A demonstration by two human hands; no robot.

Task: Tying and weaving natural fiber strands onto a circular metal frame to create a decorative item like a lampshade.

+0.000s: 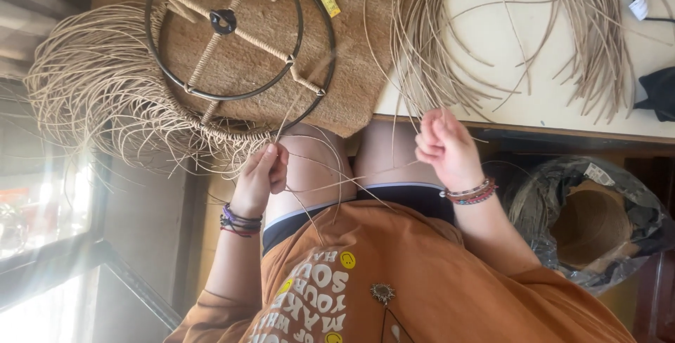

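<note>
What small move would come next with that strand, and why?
Probably the right hand pulls the reed strand snug: it loops slack over the lap, while the left hand pinches it at the woven edge of the metal ring.

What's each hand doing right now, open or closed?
Left hand: closed, pinching a reed strand by the ring frame.
Right hand: fingers curled shut, apparently on thin loose reeds.

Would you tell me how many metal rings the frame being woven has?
2: an inner ring and a larger outer ring around it, joined by wrapped spokes. The outer ring's left part is hidden under woven cane.
</note>
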